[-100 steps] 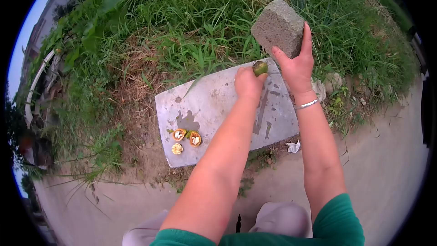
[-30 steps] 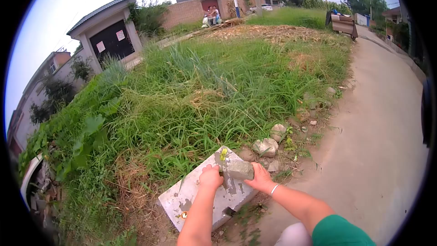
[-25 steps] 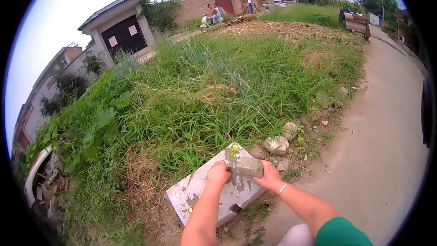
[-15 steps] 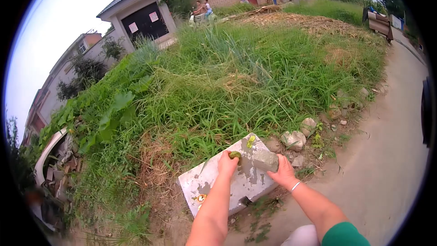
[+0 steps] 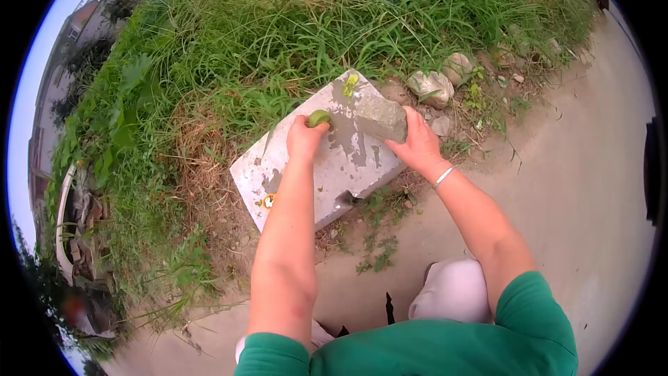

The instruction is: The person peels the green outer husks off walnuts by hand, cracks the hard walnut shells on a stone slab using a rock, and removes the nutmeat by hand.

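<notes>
My left hand point(image 5: 306, 138) pinches a green round fruit point(image 5: 319, 118) between thumb and fingers, over a pale stone slab point(image 5: 327, 181) with dark wet patches. My right hand point(image 5: 419, 141) is closed on the right end of a grey brick-like stone point(image 5: 380, 118), thumb below and fingers along its end. The stone is over the slab's right side; whether it rests on it I cannot tell. Yellow-green scraps point(image 5: 350, 84) lie near the slab's far corner. Toward its left corner is a small orange-rimmed piece with white bits point(image 5: 269, 200).
Tall grass point(image 5: 278, 35) grows beyond the slab. Pale rocks point(image 5: 431, 88) sit to its right, beside a concrete path point(image 5: 550, 188). My knee point(image 5: 452, 292) is close below. Rubble and a curved pale edge point(image 5: 66, 223) are at the far left.
My view has tipped downward, so the slab and hands appear higher and my green shirt shows. Both hands keep their hold on the fruit and the stone.
</notes>
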A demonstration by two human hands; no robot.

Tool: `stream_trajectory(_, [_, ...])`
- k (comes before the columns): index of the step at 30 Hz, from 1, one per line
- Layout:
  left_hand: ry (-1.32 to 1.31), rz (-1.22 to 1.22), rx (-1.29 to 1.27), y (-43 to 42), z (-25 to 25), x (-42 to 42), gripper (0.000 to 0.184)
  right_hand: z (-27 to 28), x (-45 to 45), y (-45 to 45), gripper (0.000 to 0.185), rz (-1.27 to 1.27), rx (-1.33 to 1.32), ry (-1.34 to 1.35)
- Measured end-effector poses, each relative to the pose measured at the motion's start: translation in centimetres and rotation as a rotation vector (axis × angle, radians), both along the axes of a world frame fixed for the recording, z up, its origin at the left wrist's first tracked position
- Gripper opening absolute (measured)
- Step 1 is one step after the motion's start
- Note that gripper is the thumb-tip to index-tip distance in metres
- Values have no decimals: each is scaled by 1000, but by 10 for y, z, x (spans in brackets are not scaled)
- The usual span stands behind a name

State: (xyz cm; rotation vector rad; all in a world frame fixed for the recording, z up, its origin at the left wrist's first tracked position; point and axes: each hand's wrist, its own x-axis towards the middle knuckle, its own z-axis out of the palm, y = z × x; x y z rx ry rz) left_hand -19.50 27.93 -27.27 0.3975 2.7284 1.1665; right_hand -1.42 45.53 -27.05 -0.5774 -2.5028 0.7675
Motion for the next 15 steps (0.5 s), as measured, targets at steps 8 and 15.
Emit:
stream_trajectory(8, [72, 39, -61, 16, -6, 11, 50, -2, -2, 46, 77, -372, -269, 123])
stream_trajectory(15, [167, 222, 34, 58, 6, 4, 46, 9, -10, 33, 77, -215, -286, 256])
